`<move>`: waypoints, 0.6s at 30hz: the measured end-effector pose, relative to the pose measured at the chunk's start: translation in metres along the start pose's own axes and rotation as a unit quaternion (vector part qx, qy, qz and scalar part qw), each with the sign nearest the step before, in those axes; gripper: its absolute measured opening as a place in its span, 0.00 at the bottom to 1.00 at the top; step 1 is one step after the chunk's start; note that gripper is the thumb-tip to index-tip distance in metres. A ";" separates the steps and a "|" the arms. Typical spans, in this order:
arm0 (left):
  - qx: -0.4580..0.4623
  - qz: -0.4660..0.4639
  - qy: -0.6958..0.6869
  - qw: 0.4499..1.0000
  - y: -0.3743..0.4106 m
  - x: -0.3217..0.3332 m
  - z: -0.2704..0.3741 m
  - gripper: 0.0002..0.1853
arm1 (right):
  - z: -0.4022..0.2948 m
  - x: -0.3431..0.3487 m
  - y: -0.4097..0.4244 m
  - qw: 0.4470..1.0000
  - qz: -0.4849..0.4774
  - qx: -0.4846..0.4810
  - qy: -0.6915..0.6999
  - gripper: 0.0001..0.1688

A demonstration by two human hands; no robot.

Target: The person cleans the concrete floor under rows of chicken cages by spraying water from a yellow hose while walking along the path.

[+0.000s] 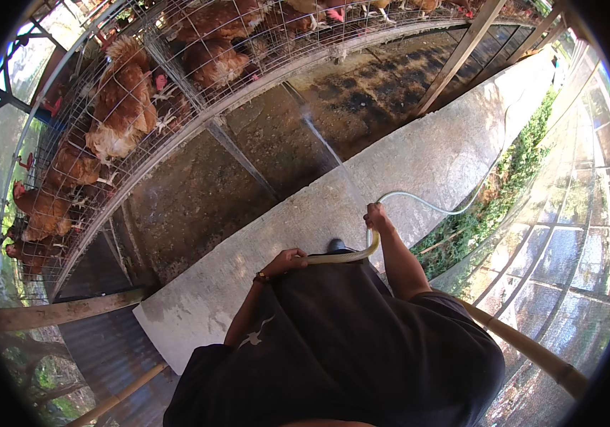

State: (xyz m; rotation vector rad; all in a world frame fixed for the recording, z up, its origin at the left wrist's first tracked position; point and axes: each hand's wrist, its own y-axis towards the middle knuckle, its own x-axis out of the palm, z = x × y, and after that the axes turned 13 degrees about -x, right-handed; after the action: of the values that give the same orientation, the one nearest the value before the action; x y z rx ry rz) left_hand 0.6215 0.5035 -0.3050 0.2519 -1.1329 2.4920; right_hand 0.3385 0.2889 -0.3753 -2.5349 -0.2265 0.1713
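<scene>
My right hand [376, 216] grips the end of a pale hose [373, 246], and a jet of water [326, 141] sprays from it. The jet crosses the concrete walkway [262, 248] and lands on the wet, dirty floor [193, 203] under the cages. Closed around another stretch of the hose is my left hand [287, 261], held close in front of my dark shirt. Between the two hands the hose bends upward. From the right hand its length loops away along the right side of the walkway. The tip of a shoe [337, 245] shows just beyond the hose.
Wire cages [177, 107] with several brown hens [123, 101] curve above the dirty floor. A wooden post [462, 56] slants over it at upper right. Green plants [513, 165] and netting [561, 235] border the walkway's right side. Bamboo poles [529, 347] lie low on both sides.
</scene>
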 end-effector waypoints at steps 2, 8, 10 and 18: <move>0.006 0.002 -0.001 1.000 0.001 0.000 -0.001 0.21 | 0.004 -0.003 0.002 1.000 -0.018 -0.022 0.012 0.10; 0.006 0.004 -0.012 1.000 0.003 0.001 0.000 0.21 | 0.006 -0.001 0.003 0.998 -0.012 -0.048 0.047 0.12; 0.011 0.002 -0.015 1.000 0.006 -0.001 -0.004 0.21 | 0.007 -0.004 0.007 0.997 -0.013 -0.025 0.070 0.13; 0.003 0.001 -0.022 1.000 0.003 0.000 0.006 0.21 | 0.021 -0.012 0.008 0.996 0.046 0.078 0.014 0.10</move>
State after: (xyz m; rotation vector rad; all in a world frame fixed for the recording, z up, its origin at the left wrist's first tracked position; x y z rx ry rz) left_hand 0.6201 0.4971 -0.3029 0.3094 -1.1448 2.5030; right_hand 0.3244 0.2912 -0.3961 -2.3924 -0.0816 0.1826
